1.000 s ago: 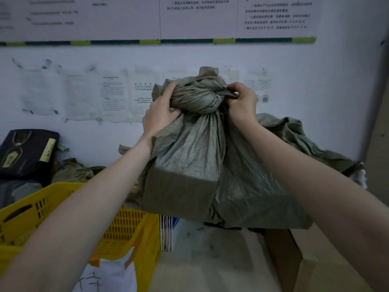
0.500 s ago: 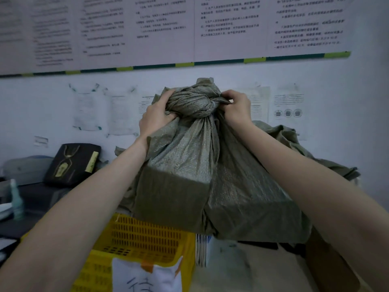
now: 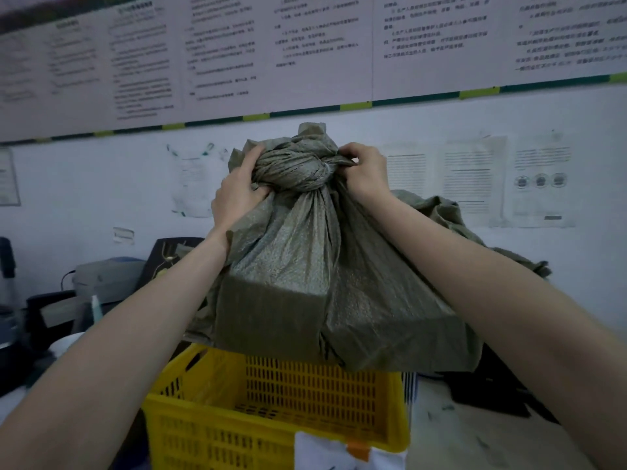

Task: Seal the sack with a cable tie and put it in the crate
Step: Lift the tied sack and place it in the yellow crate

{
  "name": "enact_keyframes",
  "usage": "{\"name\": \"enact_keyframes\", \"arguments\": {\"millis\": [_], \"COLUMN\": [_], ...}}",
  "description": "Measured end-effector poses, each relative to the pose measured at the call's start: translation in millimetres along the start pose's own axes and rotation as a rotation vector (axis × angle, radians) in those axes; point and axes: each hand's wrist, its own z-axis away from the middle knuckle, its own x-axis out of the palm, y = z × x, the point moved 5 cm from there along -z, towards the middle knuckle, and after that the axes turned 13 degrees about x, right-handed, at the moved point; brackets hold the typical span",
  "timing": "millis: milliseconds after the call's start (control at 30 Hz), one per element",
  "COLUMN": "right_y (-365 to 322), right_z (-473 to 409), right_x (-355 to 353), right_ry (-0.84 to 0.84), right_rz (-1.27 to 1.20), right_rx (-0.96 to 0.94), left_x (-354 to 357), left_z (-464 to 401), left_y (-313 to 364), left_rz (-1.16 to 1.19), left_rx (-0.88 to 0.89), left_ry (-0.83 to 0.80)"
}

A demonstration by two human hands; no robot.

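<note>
left hand [image 3: 237,195] + right hand [image 3: 368,171]: both clenched on sack [image 3: 305,283] neck | sack hangs directly above crate [image 3: 271,418] | likely next: lower straight down

The wall posters [image 3: 305,45] carry printed text, seemingly Chinese, too blurred to read.

Olive-green woven sack [image 3: 305,283], full and boxy at the bottom, neck bunched into a tight knot-like wad on top, held in the air directly above yellow slotted plastic crate [image 3: 271,422]; crate upright, white paper label on front wall.
</note>
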Motion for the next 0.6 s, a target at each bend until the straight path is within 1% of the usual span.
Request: {"name": "enact_keyframes", "arguments": {"millis": [167,333,467,600], "right_y": [-3,10,30,59], "right_z": [13,24,34,45], "right_x": [61,96,121,136], "right_ry": [-0.05,-0.11,-0.163,-0.22], "right_rz": [0.006,0.008,0.056,0.107], "right_rx": [0.016,0.047,0.07,0.105], "left_x": [-13,-12,3,29], "left_z": [15,28,43,63], "left_y": [-54,-85,-112,-128], "left_rz": [-0.057,-0.128,-0.142,-0.11], "left_rx": [-0.039,-0.051,-0.073,-0.096], "left_ry": [-0.03,-0.05,-0.101,-0.155]}}
